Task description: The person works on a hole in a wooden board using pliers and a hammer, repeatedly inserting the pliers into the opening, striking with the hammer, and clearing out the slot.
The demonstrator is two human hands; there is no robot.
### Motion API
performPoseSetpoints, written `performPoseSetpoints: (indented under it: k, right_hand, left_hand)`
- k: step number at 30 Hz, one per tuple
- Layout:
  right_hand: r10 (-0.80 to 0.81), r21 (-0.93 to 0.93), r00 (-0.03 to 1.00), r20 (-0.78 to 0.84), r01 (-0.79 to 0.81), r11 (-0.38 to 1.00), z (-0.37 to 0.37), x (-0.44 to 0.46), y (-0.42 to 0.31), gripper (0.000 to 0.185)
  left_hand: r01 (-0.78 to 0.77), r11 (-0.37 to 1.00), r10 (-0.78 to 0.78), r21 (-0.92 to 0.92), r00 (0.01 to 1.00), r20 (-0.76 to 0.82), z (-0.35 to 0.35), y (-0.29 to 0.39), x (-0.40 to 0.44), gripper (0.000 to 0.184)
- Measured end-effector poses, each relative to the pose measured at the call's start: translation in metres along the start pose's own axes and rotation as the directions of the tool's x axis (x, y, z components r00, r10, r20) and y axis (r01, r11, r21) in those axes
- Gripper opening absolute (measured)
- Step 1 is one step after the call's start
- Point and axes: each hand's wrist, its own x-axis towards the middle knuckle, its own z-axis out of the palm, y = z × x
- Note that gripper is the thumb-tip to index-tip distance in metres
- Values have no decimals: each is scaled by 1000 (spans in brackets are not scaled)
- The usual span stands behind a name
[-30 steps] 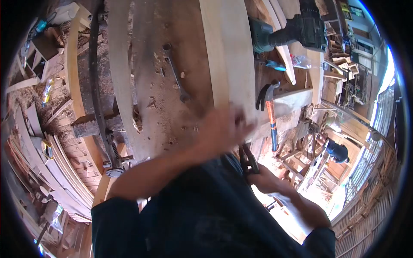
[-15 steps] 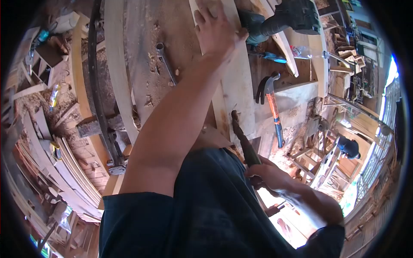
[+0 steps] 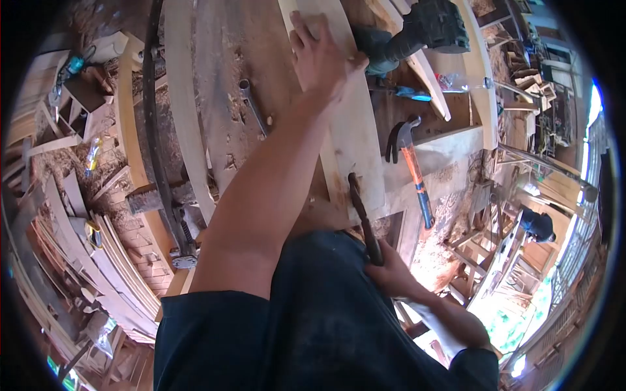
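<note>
My left hand (image 3: 321, 62) lies across a pale wooden board (image 3: 355, 124), its fingers spread over the upper part and the thumb near the right edge. Closed around the lower end of a long, narrow dark tool (image 3: 362, 212) is my right hand (image 3: 390, 270), close to my body. The tool's far tip meets the board near a dark mark; its exact kind is unclear. Right of the board lies a claw hammer (image 3: 413, 173) with an orange and dark handle. A dark-and-teal power tool (image 3: 417, 32) rests beyond my left hand.
A metal tube (image 3: 253, 107) lies among shavings on the worktop. A blue-handled tool (image 3: 411, 93) and a clear bottle (image 3: 460, 83) are at the upper right. Long boards (image 3: 182, 98) run along the left. Another person (image 3: 536, 225) is far off at the right.
My right hand has moved slightly left and down, and the tool now looks narrower and steeper. My left hand stays on the board. The view has shifted a little.
</note>
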Motion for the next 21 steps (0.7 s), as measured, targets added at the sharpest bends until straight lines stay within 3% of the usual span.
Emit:
performPoseSetpoints:
  k: [2,3,4,6,7,10,11,12,14,15,17,20,21]
  right_hand:
    - [343,254,910,231,-397,882,-23,-16,-60,46]
    - [339,299,895,290,-422,856,-31,-13,-66,40]
    - [375,130,899,228,-409,903,-33,-12,-78,39]
    - [463,48,849,256,-489,871,-45,-7,-100,39]
    - [448,23,848,283,-473,881,-46,-5,-96,42]
    - [55,-15,985,166,-53,998,-23,-7,-21,47]
    - [-391,-118,920,6,389,914,3,8,36,46]
    - [-206,0,979,-8,206,979,16,6,36,50]
    - [-159,53,987,29,157,986,16,8,37,54]
    - [-133,2,991,4,133,991,23,-2,40,58]
    - [-139,-139,988,-61,129,982,20,3,28,65]
    - [-35,102,996,84,27,994,12,-6,-2,76]
    - [37,273,992,118,-69,960,8,-14,-20,81]
  left_hand:
    - [-3,1000,3,-18,1000,-1,0,-4,-2,108]
    - [-10,999,10,-33,1000,-5,2,-4,-1,107]
    - [-56,998,54,-40,997,-48,6,-5,0,105]
    - [-120,992,114,-41,984,-140,10,-11,-2,99]
    - [-127,991,118,-48,982,-150,12,-13,-5,100]
    - [-121,989,108,-80,983,-145,12,-10,-2,100]
    - [-95,992,85,-80,990,-116,3,-6,-2,100]
    - [-80,994,74,-76,994,-79,-1,-5,-3,100]
    - [-8,1000,8,-10,1000,-19,-6,-7,5,104]
    - [17,1000,-17,5,999,45,-2,1,-5,106]
    - [-7,1000,7,-19,1000,20,0,0,-6,106]
    - [-11,1000,11,17,1000,-4,3,-4,-2,108]
    - [-10,1000,10,15,1000,12,0,-3,-2,108]
